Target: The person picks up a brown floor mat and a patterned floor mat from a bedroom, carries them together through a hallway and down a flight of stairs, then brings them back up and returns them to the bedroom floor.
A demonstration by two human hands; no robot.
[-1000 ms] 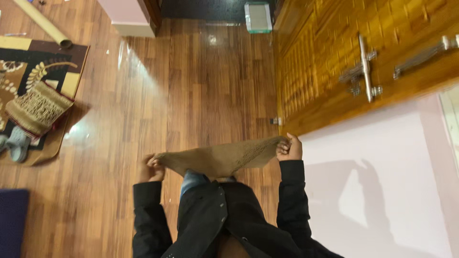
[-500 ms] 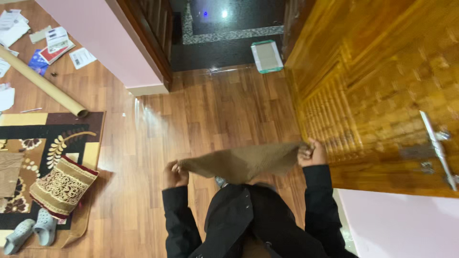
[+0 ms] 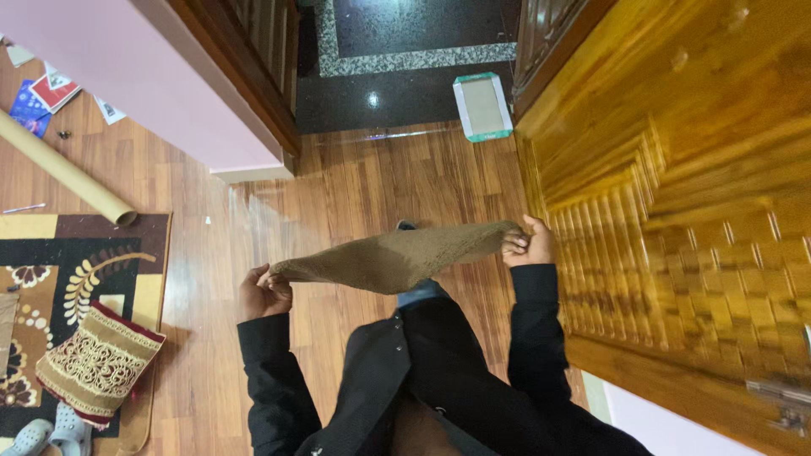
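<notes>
Brown cloth [image 3: 397,257] hangs stretched between both hands above the wooden floor [image 3: 363,186]. Left hand [image 3: 263,291], at 9 o'clock of the cloth, pinches one end; right hand [image 3: 530,243], at 3 o'clock, pinches the other beside the wooden door [image 3: 676,211]. A cushion [image 3: 97,365] lies on the rug [image 3: 51,287] at 8 o'clock.
</notes>
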